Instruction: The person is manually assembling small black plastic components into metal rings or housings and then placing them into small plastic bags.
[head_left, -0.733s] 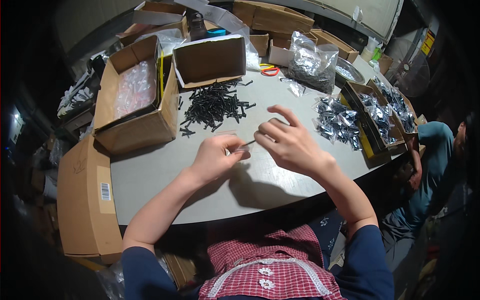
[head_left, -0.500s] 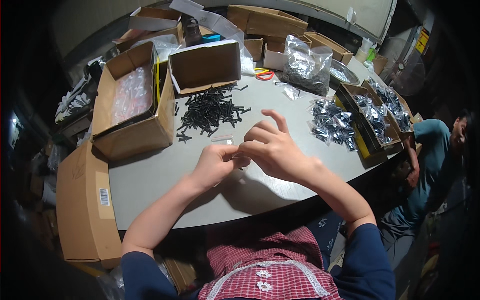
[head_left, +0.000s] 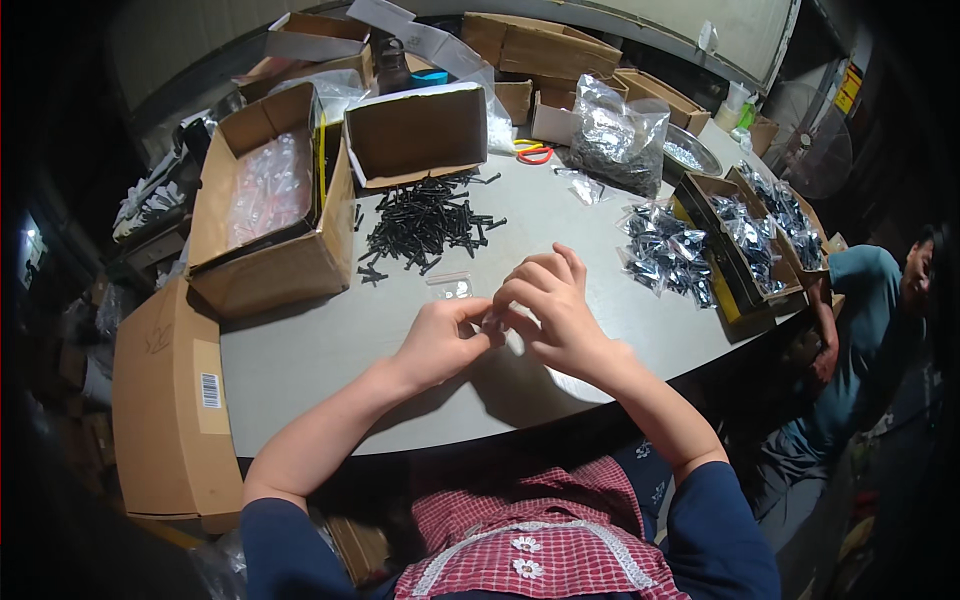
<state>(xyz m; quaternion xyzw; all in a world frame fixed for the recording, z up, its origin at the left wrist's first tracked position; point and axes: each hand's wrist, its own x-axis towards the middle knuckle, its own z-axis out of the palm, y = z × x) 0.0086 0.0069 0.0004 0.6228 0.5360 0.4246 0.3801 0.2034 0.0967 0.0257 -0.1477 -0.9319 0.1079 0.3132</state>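
My left hand (head_left: 445,338) is closed, thumb and forefinger pinching a small clear plastic bag (head_left: 492,322), mostly hidden by fingers. My right hand (head_left: 553,310) meets it from the right, fingers curled, with its thumb and fingertips at the same bag. Just beyond my left hand lies a flat zip bag (head_left: 451,286) with small white pieces showing. Farther back is a loose heap of black screws (head_left: 425,222), spilling from in front of an open cardboard box (head_left: 417,137) tipped on its side.
At left stands a carton of clear packets (head_left: 335,243). On the right are filled small bags (head_left: 665,250) beside long boxes (head_left: 738,235) of more. A big clear bag (head_left: 620,140), red-handled tool (head_left: 535,155) and metal bowl (head_left: 692,150) sit behind. A person (head_left: 850,340) sits at right.
My right hand has tilted and come down a little, its raised finger now lower. The hands are slightly farther apart, showing more of the small bag and the zip bag behind.
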